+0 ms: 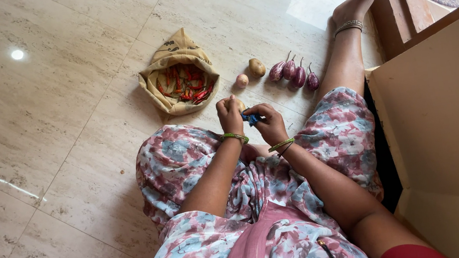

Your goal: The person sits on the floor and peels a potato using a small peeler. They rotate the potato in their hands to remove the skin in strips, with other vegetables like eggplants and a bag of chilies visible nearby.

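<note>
My left hand (230,115) clamps a potato (236,104) over my lap, steadying it, while my right hand (269,123) closes on a blue peeler (251,119) set against it.

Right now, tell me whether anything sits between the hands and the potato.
Nothing visible does. The left hand already holds the potato, and the right hand presses a blue peeler against it.

Open brown paper bag (178,70) on the floor.
</note>
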